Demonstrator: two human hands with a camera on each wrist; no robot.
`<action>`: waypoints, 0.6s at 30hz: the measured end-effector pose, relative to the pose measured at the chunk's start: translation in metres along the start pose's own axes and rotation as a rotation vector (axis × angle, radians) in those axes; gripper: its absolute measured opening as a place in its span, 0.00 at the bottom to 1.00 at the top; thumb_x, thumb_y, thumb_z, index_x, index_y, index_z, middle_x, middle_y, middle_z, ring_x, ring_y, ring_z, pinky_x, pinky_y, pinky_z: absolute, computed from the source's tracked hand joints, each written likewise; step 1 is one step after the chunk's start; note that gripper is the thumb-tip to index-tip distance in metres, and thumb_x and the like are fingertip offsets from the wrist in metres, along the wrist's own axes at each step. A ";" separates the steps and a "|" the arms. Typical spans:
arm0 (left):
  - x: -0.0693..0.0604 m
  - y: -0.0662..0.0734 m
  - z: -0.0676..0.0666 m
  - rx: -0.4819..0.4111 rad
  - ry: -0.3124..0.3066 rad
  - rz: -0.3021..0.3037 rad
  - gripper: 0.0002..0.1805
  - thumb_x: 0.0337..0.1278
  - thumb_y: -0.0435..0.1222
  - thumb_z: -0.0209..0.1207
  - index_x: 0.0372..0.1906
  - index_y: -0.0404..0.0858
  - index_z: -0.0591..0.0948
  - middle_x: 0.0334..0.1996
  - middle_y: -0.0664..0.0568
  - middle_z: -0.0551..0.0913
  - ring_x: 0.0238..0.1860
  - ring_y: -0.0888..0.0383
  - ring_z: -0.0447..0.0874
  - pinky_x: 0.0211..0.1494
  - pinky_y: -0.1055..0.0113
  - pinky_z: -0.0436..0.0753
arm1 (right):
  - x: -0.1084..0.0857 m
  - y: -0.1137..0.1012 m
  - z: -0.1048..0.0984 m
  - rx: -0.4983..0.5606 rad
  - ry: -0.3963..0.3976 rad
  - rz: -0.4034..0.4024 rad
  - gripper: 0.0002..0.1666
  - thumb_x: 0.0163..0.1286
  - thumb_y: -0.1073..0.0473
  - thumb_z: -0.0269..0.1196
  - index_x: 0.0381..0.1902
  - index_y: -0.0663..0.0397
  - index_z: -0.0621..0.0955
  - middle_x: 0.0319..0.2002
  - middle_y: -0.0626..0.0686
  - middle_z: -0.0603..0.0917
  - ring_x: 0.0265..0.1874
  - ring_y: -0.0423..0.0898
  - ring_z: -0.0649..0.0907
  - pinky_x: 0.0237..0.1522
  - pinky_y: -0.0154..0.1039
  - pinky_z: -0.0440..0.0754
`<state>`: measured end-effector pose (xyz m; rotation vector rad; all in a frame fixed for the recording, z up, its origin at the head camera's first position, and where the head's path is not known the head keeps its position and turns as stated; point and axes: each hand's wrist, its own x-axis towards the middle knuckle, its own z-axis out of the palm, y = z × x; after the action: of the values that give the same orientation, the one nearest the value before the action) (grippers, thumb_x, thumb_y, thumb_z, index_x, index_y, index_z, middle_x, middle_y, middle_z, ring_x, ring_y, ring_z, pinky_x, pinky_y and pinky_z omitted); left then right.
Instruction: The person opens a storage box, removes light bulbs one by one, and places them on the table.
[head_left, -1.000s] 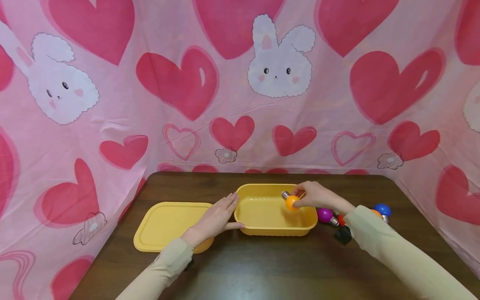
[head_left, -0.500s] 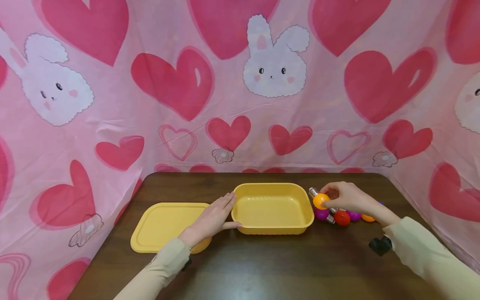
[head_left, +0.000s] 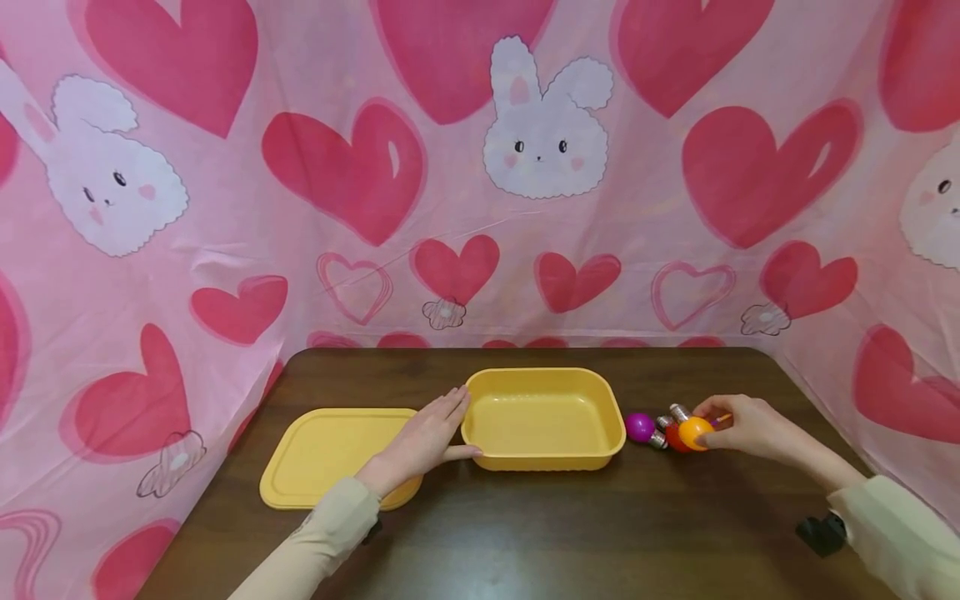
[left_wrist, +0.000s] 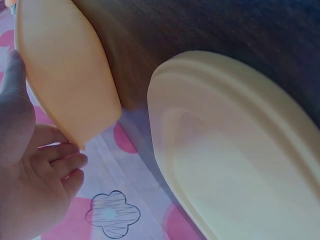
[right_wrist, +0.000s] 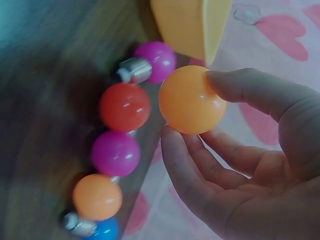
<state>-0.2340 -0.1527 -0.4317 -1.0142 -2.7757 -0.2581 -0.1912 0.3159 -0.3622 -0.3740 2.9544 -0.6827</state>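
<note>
In the head view my right hand [head_left: 750,425] pinches an orange light bulb [head_left: 696,434] between thumb and fingertips, its metal base pointing up and left. It is just over the row of bulbs, covering part of it. The right wrist view shows the orange bulb's round globe [right_wrist: 192,100] held above a red bulb [right_wrist: 125,107] and two purple bulbs, one of them the purple bulb [head_left: 641,427] nearest the container. With fingers extended, my left hand [head_left: 420,442] touches the left end of a yellow plastic container [head_left: 543,462], which has nothing in it.
A yellow lid [head_left: 330,450] lies flat on the dark wooden table [head_left: 525,542], left of the container and partly behind my left arm. Another orange bulb [right_wrist: 97,196] and a blue bulb [right_wrist: 102,229] end the row. A pink heart-patterned cloth [head_left: 450,167] hangs around the table.
My right hand has carried the orange bulb rightward from over the container, past its right end, and lowered it toward the row of bulbs. The left hand has stayed at the container.
</note>
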 end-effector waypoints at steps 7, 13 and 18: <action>0.000 0.000 0.000 -0.007 -0.009 -0.005 0.50 0.56 0.61 0.62 0.73 0.30 0.64 0.74 0.38 0.66 0.73 0.44 0.68 0.74 0.51 0.70 | -0.017 0.025 0.007 -0.012 0.006 0.054 0.19 0.54 0.57 0.73 0.40 0.62 0.82 0.36 0.54 0.87 0.35 0.49 0.85 0.33 0.31 0.81; 0.000 0.000 0.000 0.009 0.021 0.012 0.49 0.56 0.60 0.63 0.71 0.28 0.66 0.72 0.37 0.67 0.72 0.43 0.69 0.74 0.51 0.71 | -0.023 0.040 0.014 -0.057 -0.001 0.089 0.18 0.53 0.55 0.73 0.39 0.59 0.83 0.34 0.50 0.87 0.30 0.36 0.77 0.31 0.32 0.75; -0.001 0.001 -0.001 -0.007 0.007 0.002 0.49 0.56 0.60 0.62 0.72 0.29 0.65 0.73 0.37 0.67 0.72 0.43 0.69 0.74 0.51 0.70 | -0.025 0.045 0.021 -0.050 -0.022 0.110 0.18 0.53 0.54 0.74 0.37 0.57 0.82 0.33 0.49 0.86 0.29 0.36 0.76 0.31 0.32 0.73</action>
<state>-0.2331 -0.1528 -0.4309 -1.0154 -2.7699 -0.2709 -0.1737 0.3529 -0.4004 -0.2195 2.9499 -0.5891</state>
